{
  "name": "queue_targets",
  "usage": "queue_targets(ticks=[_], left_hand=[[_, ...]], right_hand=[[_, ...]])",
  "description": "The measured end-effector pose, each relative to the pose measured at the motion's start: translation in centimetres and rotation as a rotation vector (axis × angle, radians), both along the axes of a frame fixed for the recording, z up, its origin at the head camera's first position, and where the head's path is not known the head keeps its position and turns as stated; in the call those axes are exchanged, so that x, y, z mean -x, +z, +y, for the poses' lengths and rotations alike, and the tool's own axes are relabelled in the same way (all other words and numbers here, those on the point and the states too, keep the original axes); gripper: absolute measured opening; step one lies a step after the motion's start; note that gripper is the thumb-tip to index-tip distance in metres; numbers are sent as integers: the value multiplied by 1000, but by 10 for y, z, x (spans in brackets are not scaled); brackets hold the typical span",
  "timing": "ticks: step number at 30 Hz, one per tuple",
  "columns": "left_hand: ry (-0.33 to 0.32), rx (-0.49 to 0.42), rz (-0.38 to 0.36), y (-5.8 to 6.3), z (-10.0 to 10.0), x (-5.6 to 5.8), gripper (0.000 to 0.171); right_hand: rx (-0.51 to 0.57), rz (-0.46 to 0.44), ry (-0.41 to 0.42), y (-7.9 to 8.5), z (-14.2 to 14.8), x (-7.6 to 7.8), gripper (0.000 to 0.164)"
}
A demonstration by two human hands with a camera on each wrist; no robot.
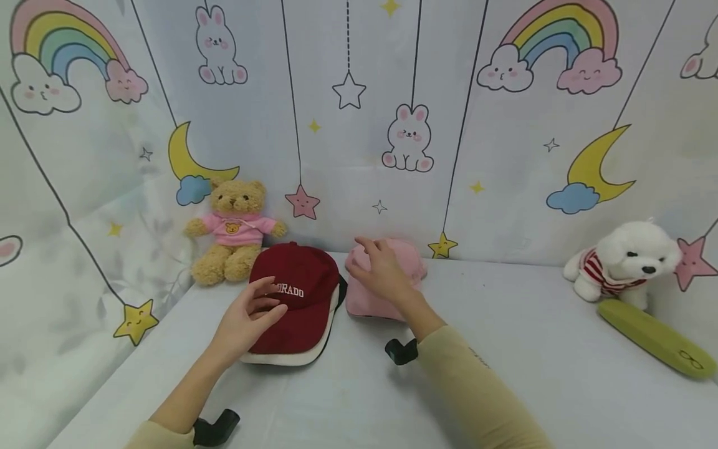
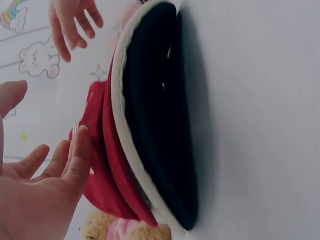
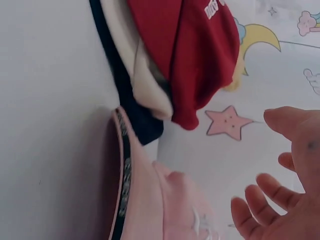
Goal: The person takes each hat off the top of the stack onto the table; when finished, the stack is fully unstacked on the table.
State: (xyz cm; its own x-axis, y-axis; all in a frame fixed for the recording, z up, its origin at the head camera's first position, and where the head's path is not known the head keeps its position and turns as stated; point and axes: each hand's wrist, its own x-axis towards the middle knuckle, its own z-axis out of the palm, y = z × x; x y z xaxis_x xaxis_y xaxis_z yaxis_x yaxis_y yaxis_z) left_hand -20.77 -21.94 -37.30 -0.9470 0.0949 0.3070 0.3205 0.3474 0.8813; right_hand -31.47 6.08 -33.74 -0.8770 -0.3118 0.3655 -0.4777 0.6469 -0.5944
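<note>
A red baseball cap (image 1: 308, 274) with white lettering tops a stack, its brim toward me. Beneath its brim show a cream cap (image 2: 117, 85) and, lowest, a dark navy cap (image 2: 155, 105). My left hand (image 1: 244, 321) hovers at the red cap's left front, fingers loosely bent and holding nothing; it hides part of the lettering. To the right of the stack sits a pink cap (image 1: 412, 262), its brim edged underneath with a dark patterned band (image 3: 125, 175). Over its crown is my right hand (image 1: 384, 271), fingers spread and relaxed, with nothing in them.
A teddy bear (image 1: 232, 231) in a pink hoodie sits behind the stack at the left. Far right, a white plush dog (image 1: 634, 255) stands behind a long green case (image 1: 656, 340). A printed cloth backdrop (image 1: 359, 156) rises along the rear of the white table (image 1: 493, 337).
</note>
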Motion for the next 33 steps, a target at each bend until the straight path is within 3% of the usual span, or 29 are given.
queue_targets(ticks=[10, 18, 27, 33], left_hand=[[89, 61, -63, -3, -30, 6, 68], [176, 129, -173, -12, -48, 10, 78], [175, 145, -270, -19, -55, 11, 83], [165, 152, -310, -26, -59, 12, 83]], right_hand=[[36, -53, 73, -2, -24, -1, 65], [35, -63, 106, -9, -43, 0, 61], [126, -164, 120, -28, -54, -1, 62], [113, -202, 139, -33, -59, -2, 66]])
